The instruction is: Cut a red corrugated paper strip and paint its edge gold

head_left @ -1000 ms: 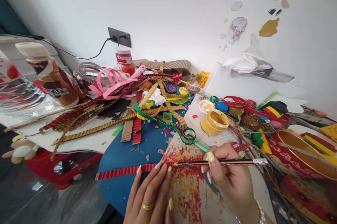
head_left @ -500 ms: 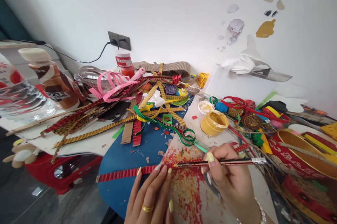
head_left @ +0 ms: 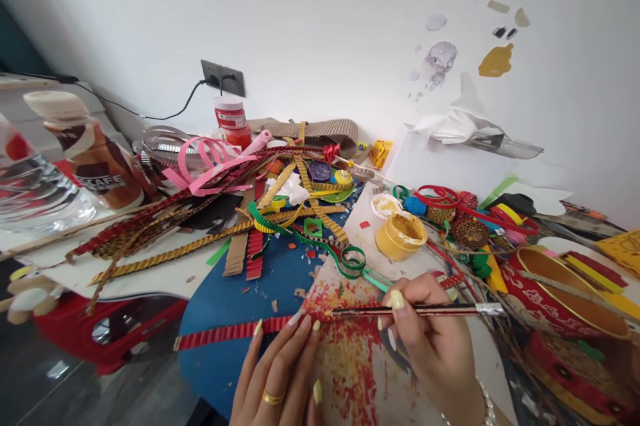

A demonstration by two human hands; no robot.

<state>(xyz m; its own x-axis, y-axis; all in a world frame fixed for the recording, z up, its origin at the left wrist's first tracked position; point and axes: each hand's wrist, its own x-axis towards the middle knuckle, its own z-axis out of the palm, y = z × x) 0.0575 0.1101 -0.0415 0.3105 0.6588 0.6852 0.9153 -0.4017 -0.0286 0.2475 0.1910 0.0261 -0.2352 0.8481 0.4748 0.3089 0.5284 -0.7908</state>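
Observation:
A narrow red corrugated paper strip (head_left: 220, 335) lies across the blue board and the paint-stained sheet. My left hand (head_left: 280, 363), with a gold ring, rests on the strip with fingers stretched out, pressing it down near its middle. In my right hand (head_left: 433, 329) a thin dark paintbrush (head_left: 450, 310) is pinched almost level. Its yellowish tip meets the strip just right of my left fingertips. Beyond my right hand stands an open jar of yellow paint (head_left: 400, 237), its lid (head_left: 386, 206) lying behind it. Grey-and-green scissors lie partly hidden under my right hand.
Green curled strip (head_left: 353, 261) and yellow corrugated strips (head_left: 215, 239) spread over the blue board (head_left: 210, 366). Bottles (head_left: 95, 153) stand at left, a red paint jar (head_left: 233, 121) at the back. Coiled paper pieces (head_left: 471, 233) and a red-gold bowl (head_left: 540, 303) crowd the right.
The whole view has shifted slightly, so the scene sits a little further left. Both hands, the paintbrush and the red strip keep nearly the same positions relative to each other.

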